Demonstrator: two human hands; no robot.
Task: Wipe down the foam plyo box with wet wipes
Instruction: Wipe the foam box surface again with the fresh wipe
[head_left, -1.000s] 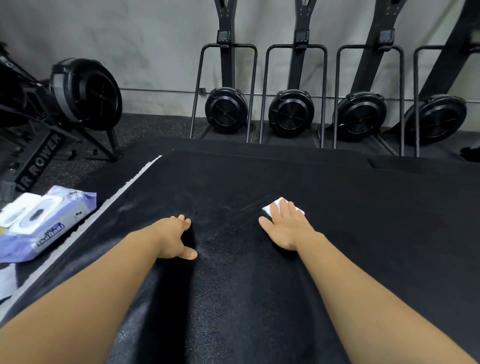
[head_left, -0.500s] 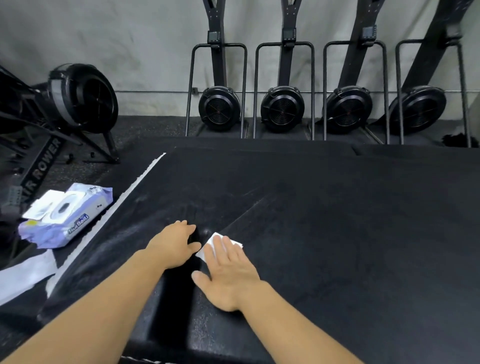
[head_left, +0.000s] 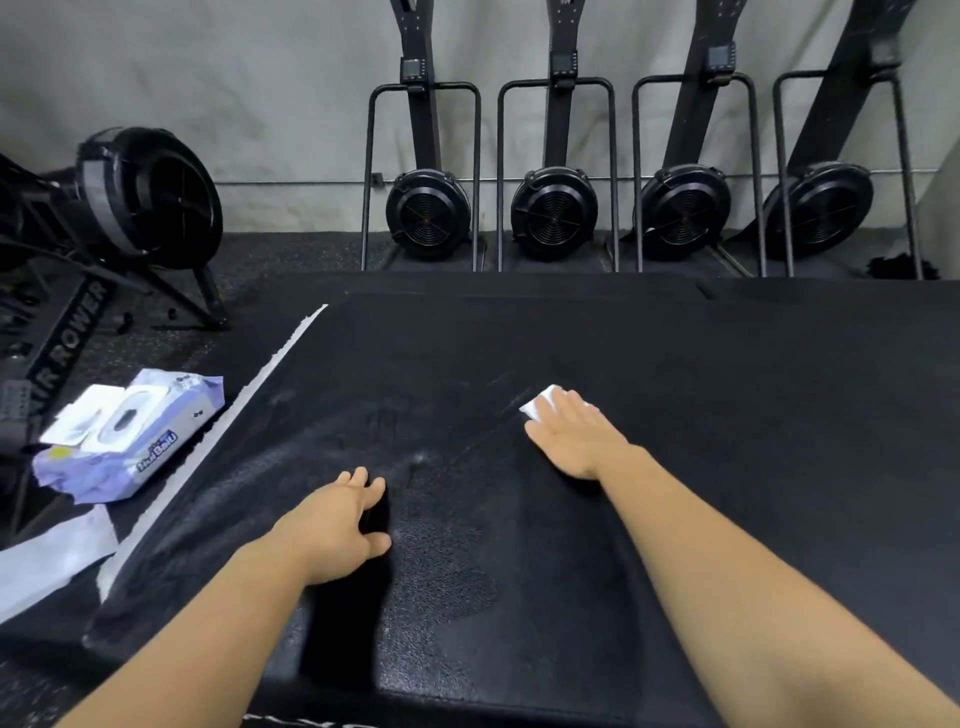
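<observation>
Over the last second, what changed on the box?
The right hand slid the wipe in beside the left hand, then back out to the right across the box. Nothing taken or let go. The left hand stayed resting on the box; the pack of wipes stayed put.

**Clearance on the foam plyo box (head_left: 727, 415) top, read from my hands**

From my right hand (head_left: 576, 441), flat on the wet wipe (head_left: 540, 405), bare box surface runs toward 12, 1, 2 and 3 o'clock up to the far edge. My left hand (head_left: 332, 525) rests on the top at 8 o'clock of the right, well apart, with bare surface between them. Off the left edge, at 10 o'clock of my left hand, the wipes pack (head_left: 130, 441) lies on the floor. Beyond the far edge at 12 o'clock stand the upright rowers (head_left: 553, 218).
</observation>
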